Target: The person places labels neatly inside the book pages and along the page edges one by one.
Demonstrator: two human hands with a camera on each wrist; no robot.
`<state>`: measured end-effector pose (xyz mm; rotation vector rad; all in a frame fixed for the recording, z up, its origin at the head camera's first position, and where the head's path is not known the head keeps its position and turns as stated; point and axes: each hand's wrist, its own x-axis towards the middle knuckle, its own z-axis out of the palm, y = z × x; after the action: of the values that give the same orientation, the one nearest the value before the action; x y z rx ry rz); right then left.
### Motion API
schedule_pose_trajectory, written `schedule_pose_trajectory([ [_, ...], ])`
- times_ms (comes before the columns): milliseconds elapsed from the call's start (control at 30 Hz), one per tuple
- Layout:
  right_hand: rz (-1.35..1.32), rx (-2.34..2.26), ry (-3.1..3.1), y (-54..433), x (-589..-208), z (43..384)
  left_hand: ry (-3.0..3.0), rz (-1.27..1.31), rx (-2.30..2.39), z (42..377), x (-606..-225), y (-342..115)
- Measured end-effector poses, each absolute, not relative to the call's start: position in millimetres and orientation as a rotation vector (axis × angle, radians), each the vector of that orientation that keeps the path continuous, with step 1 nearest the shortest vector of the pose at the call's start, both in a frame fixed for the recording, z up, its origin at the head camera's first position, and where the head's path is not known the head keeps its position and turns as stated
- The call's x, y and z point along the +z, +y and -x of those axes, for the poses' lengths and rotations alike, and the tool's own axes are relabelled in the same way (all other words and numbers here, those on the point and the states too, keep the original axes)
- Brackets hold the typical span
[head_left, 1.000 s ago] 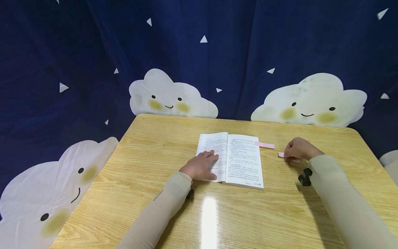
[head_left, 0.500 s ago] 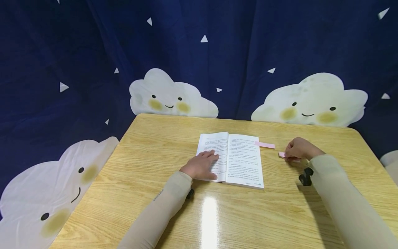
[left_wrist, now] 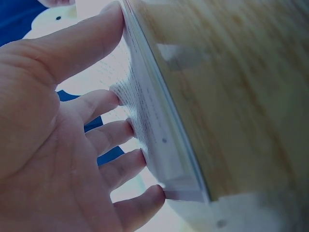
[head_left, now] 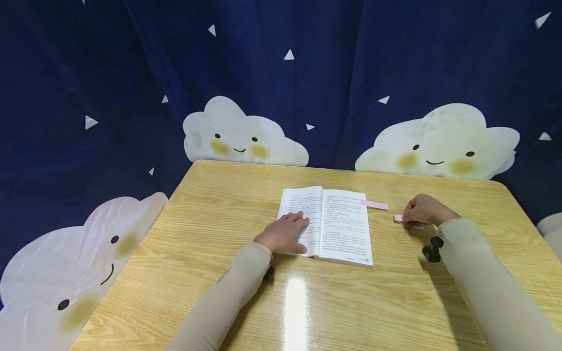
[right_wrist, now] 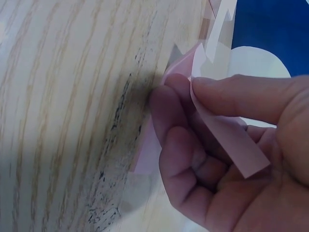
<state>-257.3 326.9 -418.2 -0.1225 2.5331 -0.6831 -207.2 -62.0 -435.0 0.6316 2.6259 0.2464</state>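
An open book (head_left: pixel 344 224) with printed pages lies on the wooden table. My left hand (head_left: pixel 283 235) rests on its left page with fingers spread; the left wrist view shows the thumb (left_wrist: pixel 91 41) and fingertips against the paper. One pink sticky strip (head_left: pixel 375 204) sticks out past the right page's edge. To the right of the book, my right hand (head_left: pixel 423 212) pinches a pink sticky note strip (right_wrist: pixel 234 140) between thumb and curled fingers. More pink paper (right_wrist: pixel 146 154) shows behind those fingers, close to the tabletop; its join with the strip is partly hidden.
The wooden table (head_left: pixel 219 195) reaches back to a dark blue curtain (head_left: pixel 263 58) printed with clouds. Dark scuff marks (right_wrist: pixel 120 106) show on the wood beside the right hand. Light reflects off the table in front of the book.
Both hands stay nearly where they were. The pink paper showing below the right hand's fingers has shifted slightly.
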Motion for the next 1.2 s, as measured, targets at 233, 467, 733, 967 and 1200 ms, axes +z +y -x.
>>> schedule_pose_trajectory([
  [233, 0.127, -0.723, 2.514, 326.1, -416.6, 255.0, 2.621, -0.629, 0.253, 206.8, -434.2, -61.9],
  [467, 0.123, -0.735, 2.516, 327.6, -419.7, 255.7, 2.621, -0.632, 0.262, 207.3, -435.4, -62.8],
  [733, 0.107, -0.739, 2.514, 327.4, -420.1, 256.9, 2.626, -0.630, 0.257, 207.9, -436.7, -62.7],
  [967, 0.116, -0.752, 2.509, 328.2, -419.5, 255.6, 2.626, -0.625, 0.262, 207.6, -436.6, -62.1],
  [1200, 0.108, -0.784, 2.492, 329.7, -419.6, 254.7, 2.627, -0.627, 0.272, 207.4, -436.0, -62.3],
])
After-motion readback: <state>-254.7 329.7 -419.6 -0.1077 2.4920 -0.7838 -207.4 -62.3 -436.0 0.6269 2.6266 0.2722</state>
